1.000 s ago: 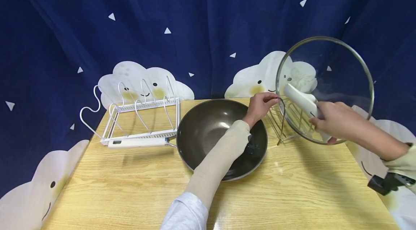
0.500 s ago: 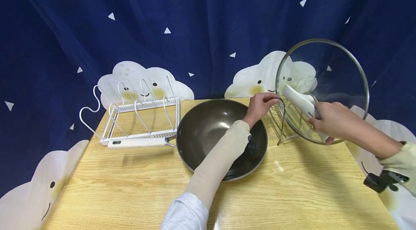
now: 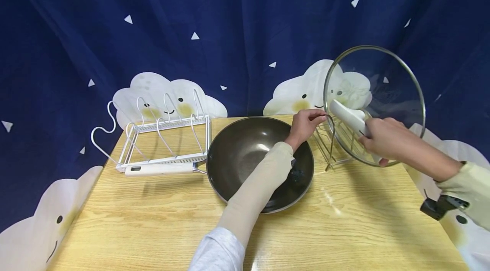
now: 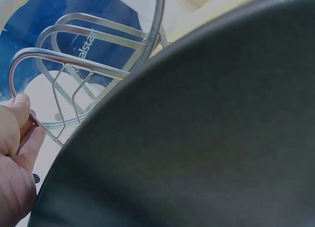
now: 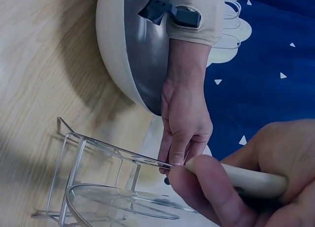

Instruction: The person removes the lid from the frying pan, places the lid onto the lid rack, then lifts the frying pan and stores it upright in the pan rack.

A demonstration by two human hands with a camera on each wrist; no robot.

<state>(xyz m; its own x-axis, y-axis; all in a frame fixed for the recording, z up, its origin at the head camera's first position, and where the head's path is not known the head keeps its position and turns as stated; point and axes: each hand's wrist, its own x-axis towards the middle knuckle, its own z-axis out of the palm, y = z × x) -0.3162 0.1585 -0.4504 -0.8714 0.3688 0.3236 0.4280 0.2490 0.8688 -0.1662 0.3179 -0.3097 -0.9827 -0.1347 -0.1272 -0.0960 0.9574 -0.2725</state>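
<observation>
In the head view my left hand [image 3: 304, 125] reaches across the wok and pinches the top of a wire loop on a small metal lid rack [image 4: 74, 59]. My right hand [image 3: 386, 137] grips the white handle [image 3: 349, 117] of a large glass lid [image 3: 390, 88]. The lid stands on edge, its steel rim low among the rack's wires. In the left wrist view, lettering shows through the rack's loops. My right fingers curl round the handle [image 5: 253, 180] in the right wrist view, close to my left fingertips.
A dark wok [image 3: 241, 152] sits mid-table, its cream handle [image 3: 160, 169] pointing left along the front of a white rack [image 3: 209, 135] with wavy wire dividers. Behind the wooden table [image 3: 172, 228] hangs a blue curtain [image 3: 229, 20] with cloud faces.
My right hand and the lid have shifted left; the lid's right edge has swung inward while its left edge stays by the rack. My left hand keeps its place on the loop.
</observation>
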